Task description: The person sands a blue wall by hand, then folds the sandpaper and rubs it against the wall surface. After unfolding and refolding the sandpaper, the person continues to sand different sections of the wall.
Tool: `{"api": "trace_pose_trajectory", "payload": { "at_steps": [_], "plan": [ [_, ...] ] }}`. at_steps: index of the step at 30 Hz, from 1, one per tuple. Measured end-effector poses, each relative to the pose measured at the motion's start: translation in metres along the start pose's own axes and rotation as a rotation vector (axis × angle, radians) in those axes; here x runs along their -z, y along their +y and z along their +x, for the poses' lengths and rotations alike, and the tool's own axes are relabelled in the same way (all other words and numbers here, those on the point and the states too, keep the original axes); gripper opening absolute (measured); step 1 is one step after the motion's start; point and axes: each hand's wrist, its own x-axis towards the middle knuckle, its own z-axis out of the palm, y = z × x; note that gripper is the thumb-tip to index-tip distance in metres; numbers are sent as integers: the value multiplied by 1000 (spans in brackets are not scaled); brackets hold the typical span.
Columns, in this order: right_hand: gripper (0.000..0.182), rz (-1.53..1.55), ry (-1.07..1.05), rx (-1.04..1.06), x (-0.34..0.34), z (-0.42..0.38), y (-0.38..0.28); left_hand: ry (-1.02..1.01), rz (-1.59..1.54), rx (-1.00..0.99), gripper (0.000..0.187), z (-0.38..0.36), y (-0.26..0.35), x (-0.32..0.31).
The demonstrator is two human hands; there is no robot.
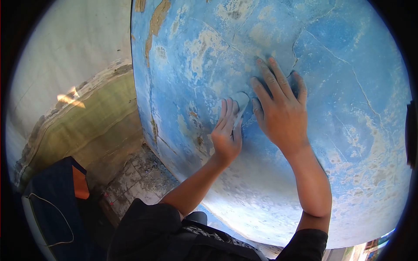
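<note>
Left hand [227,135] has its grip closed on a thin pale sheet [242,102], right against the flaking blue-painted surface [348,108]; right hand [282,111] lies flat beside it, fingers spread, grip holding nothing!

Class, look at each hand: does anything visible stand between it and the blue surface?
At the left hand, yes: the pale sheet it holds, seemingly against the blue surface. At the right hand, nothing visible: its spread fingers appear to rest directly there.
</note>
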Motion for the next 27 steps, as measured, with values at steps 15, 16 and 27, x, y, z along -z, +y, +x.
{"api": "trace_pose_trajectory", "payload": {
  "at_steps": [15, 16, 27],
  "plan": [
    [25, 32, 1, 8, -1, 2, 2, -69, -73, -15, 36, 38, -15, 0],
    [24, 45, 14, -5, -1, 3, 2, -30, -144, 120, 35, 52, -9, 0],
    [19, 72, 55, -12, -5, 5, -2, -167, -93, 91, 39, 11, -11, 12]
  ]
}}
